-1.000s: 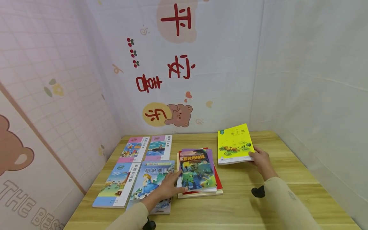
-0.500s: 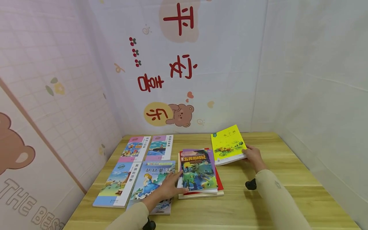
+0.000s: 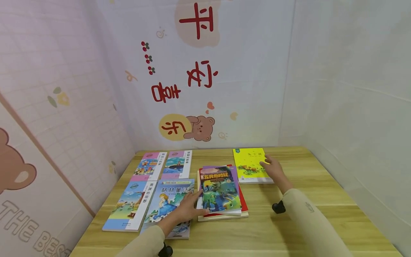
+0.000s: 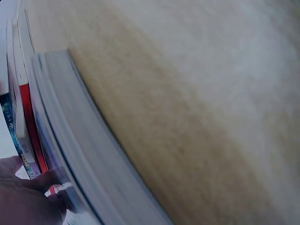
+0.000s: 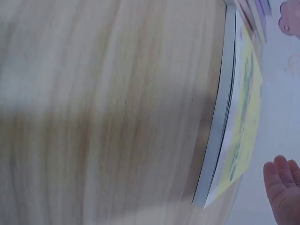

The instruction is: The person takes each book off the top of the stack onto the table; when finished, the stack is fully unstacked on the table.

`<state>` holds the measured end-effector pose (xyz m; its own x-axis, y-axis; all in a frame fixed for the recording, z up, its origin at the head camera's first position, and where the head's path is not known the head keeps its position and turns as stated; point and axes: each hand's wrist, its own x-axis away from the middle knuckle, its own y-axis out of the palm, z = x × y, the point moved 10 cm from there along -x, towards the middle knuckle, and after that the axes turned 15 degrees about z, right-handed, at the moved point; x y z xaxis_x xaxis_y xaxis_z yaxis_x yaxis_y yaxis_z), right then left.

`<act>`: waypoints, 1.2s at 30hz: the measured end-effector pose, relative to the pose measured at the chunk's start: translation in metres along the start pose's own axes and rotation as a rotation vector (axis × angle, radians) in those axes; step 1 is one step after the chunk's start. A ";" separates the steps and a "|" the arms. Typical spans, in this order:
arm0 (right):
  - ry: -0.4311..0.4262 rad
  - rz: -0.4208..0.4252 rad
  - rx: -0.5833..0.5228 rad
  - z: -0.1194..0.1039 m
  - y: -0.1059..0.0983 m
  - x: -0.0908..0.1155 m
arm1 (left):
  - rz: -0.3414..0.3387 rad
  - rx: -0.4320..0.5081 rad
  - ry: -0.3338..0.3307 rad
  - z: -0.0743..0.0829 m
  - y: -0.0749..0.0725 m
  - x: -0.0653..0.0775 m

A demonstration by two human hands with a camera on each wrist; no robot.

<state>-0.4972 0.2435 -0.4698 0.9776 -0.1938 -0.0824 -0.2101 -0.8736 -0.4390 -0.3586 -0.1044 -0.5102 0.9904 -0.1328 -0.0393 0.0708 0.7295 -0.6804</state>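
The yellow book [image 3: 252, 166] lies flat at the far right of the desk [image 3: 257, 232], cover up, with its far edge close to the back wall [image 3: 250, 71]. The right hand [image 3: 276, 171] is over its right edge as the head view sees it, fingers extended and gripping nothing; in the right wrist view 3 fingers show straight, with a gap between them and the cover.

Left of the yellow book and nearer stands a low stack. On top is a dinosaur book [image 3: 221, 189]; a purple book [image 3: 236, 175] shows past its far and right sides, a red book [image 3: 244, 205] lower down, and a pale book [image 3: 224, 217] at the near bottom edge. The left hand [image 3: 187, 207] touches the left side of this stack, thumb spread apart from the fingers, the thumb at the near left corner.

Under that hand, left of the stack, lies a blue book [image 3: 165, 207] with a girl in a blue dress on the cover. Further left and beyond are 3 books with white title strips: a field-scene book [image 3: 125, 207] near, and 2 pink-edged books [image 3: 150, 167] side by side at the far left.
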 end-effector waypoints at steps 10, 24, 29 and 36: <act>0.128 -0.080 -0.241 -0.011 0.036 0.032 | 0.012 -0.028 0.060 0.000 -0.003 -0.005; 0.212 -0.148 -0.246 -0.005 0.067 0.087 | -0.069 -0.003 0.086 -0.005 -0.010 -0.006; 0.217 -0.151 -0.170 0.000 0.074 0.106 | -0.085 0.018 0.075 -0.004 -0.010 -0.004; 0.200 -0.148 -0.113 0.003 0.072 0.120 | -0.098 0.028 0.092 -0.007 -0.009 -0.004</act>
<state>-0.3948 0.1585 -0.5138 0.9781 -0.1348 0.1583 -0.0765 -0.9412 -0.3291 -0.3641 -0.1145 -0.5090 0.9636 -0.2644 -0.0408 0.1716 0.7279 -0.6639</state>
